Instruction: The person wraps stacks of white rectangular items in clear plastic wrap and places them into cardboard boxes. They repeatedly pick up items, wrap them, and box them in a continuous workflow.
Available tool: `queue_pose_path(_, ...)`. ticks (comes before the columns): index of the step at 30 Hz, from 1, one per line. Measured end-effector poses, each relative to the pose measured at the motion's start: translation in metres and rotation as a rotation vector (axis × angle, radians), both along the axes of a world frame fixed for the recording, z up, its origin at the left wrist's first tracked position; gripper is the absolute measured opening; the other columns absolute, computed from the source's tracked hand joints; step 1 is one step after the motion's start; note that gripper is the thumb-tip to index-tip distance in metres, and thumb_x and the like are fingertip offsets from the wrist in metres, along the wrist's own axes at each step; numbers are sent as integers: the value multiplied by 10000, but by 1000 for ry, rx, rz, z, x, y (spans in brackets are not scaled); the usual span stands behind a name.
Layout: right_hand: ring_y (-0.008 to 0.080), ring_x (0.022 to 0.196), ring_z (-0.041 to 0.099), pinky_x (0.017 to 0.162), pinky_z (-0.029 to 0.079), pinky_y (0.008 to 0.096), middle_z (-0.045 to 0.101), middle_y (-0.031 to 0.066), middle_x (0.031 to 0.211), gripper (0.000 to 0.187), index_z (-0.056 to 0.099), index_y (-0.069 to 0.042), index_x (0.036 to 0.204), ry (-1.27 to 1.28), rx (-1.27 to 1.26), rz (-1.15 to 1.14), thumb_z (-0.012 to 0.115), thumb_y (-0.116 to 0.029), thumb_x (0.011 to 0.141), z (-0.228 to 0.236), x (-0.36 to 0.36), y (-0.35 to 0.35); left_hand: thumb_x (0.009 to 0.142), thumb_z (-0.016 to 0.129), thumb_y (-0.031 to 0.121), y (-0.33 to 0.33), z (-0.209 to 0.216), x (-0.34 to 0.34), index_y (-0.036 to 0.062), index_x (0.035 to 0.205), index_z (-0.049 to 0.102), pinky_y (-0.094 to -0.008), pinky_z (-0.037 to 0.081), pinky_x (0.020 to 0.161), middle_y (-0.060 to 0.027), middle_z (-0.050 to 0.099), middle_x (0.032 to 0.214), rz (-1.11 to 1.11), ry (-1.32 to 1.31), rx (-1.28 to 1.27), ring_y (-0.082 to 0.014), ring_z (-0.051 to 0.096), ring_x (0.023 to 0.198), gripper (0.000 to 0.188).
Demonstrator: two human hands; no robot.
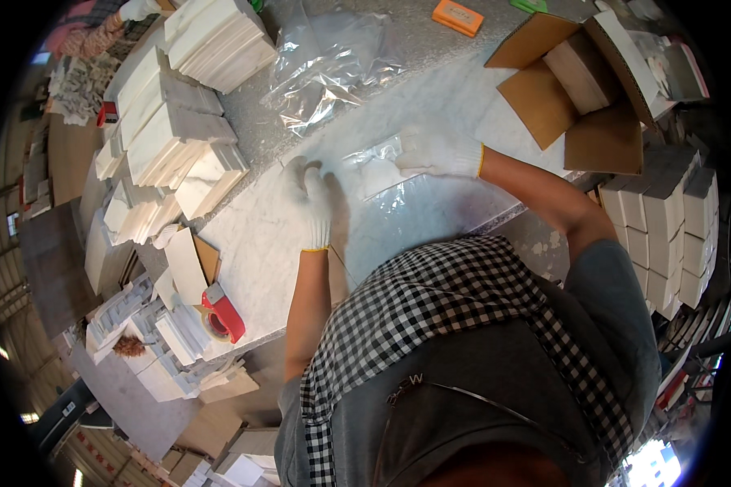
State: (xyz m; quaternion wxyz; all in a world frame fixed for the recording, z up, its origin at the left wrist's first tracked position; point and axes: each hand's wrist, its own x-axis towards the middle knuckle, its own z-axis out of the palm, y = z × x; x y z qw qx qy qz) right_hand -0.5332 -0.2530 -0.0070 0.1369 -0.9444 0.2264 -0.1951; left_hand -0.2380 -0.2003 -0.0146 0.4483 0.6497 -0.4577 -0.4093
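Observation:
On the pale marble slab (248, 272), a clear plastic bag (391, 203) lies around a flat white piece (375, 176) that looks like a tile. My right hand (440, 154), in a white knit glove, is closed at the bag's right end, with its fingertips over the white piece. To the left, my left hand (309, 199) wears a matching glove and hovers low or rests at the slab. Its fingers are slightly bent and apart, and nothing shows in them. Beyond both hands lies a heap of clear plastic bags (333, 61).
Marble tile stacks (175, 134) line the left side. A red tape dispenser (222, 314) sits near the slab's left edge. An open cardboard box (605, 146) holding tiles stands at right, above stacked white boxes (654, 219). An orange box (457, 17) lies at the back.

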Motion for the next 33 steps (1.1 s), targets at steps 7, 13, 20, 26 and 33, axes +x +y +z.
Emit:
queue_pose_path(7,237,824,597,788,499,407,606,7,784,209,651,-162,802,-106,-72,25,744,-346,834,-9,-7,12,865,729,382,-16,64,-56,-9,1382,540,-464,382,1127,-161,573,1405,-779,-975,-169,-323,520,1324,675)
queue_pose_path(13,273,987,617,909,503,433,662,77,975,322,719,-108,1056,-83,101,-70,785,-315,819,-4,-21,29,774,808,441,-15,34,-71,25,1518,413,-482,399,1134,-212,506,1488,-941,-1091,-71,-422,479,1355,939)
queue_pose_path(20,372,1365,516,1141,434,462,493,189,1542,896,478,-67,1530,-161,305,-494,859,-257,742,-16,-33,56,767,824,442,-21,26,-60,23,1506,444,-484,398,1144,-200,515,1496,-951,-979,-120,-408,464,1381,931)
queue_pose_path(26,377,1404,488,1142,431,465,471,196,1570,972,402,-80,1584,23,390,-366,847,-285,744,-3,-29,20,737,861,433,-15,15,-61,58,1515,453,-483,422,1131,-174,519,1502,-863,-992,-144,-395,470,1378,955)
queue_pose_path(33,373,1300,567,1052,488,465,547,190,1489,921,459,-88,1541,121,452,-318,850,-315,739,8,-24,7,702,833,360,-20,27,-68,58,1386,507,-509,449,1048,-153,581,1362,-881,-962,-172,-403,535,1225,816)
